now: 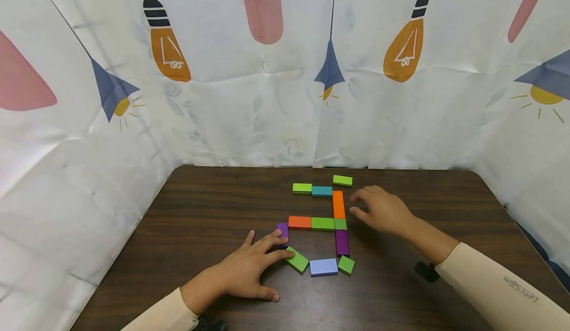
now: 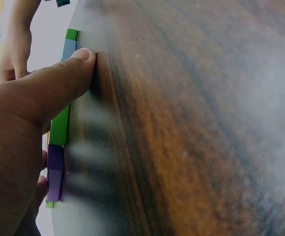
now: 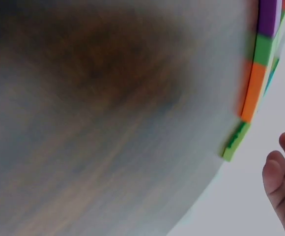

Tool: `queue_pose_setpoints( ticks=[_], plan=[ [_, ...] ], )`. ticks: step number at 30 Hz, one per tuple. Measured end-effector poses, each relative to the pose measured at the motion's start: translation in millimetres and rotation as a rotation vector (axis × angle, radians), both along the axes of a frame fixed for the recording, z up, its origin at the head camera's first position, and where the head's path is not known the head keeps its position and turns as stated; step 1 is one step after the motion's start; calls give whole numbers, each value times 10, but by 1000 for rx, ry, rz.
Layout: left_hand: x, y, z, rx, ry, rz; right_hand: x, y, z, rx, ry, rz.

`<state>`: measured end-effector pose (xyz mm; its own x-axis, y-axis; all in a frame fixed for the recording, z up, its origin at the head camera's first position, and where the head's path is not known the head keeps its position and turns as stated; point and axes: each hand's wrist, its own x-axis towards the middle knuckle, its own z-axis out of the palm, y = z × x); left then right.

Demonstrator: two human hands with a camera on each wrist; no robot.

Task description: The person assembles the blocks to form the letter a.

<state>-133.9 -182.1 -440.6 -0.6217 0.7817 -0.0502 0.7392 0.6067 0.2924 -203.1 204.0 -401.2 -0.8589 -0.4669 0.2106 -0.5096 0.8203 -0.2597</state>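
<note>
Fingers spread, my left hand (image 1: 245, 270) lies low over the table, its fingertips on a purple block (image 1: 282, 227) and a slanted green block (image 1: 299, 261). My right hand (image 1: 384, 212) hovers beside an orange block (image 1: 338, 204), loosely bent and holding nothing. Below the orange one come a small green block (image 1: 340, 224) and a dark purple block (image 1: 342, 243). A red-orange block (image 1: 300, 222) and a green block (image 1: 322, 223) form the middle row. At the bottom lie a lavender block (image 1: 323, 267) and a tilted small green block (image 1: 346, 265).
Farther back, a lime block (image 1: 302, 188) touches a teal block (image 1: 322, 191), and another lime block (image 1: 342, 180) sits just above the orange one. All lie flat on the dark wooden table (image 1: 213, 197). A white printed curtain (image 1: 285, 123) hangs around its back and sides.
</note>
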Motion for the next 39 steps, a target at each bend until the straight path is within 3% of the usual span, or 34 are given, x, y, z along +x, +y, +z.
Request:
queue_pose_setpoints(
  ticks=[10, 19, 32, 39],
  plan=[
    [-4, 0, 0, 2, -13, 2, -398, 28, -95, 14, -83, -37],
    [0, -4, -1, 8, -9, -3, -631, 16, -167, 74, -175, -46],
    [-4, 7, 16, 3, -27, 3, -757, -26, -206, 150, -242, -82],
    [2, 7, 26, -8, -38, 12, -765, -5, -193, 142, -213, -150]
  ],
)
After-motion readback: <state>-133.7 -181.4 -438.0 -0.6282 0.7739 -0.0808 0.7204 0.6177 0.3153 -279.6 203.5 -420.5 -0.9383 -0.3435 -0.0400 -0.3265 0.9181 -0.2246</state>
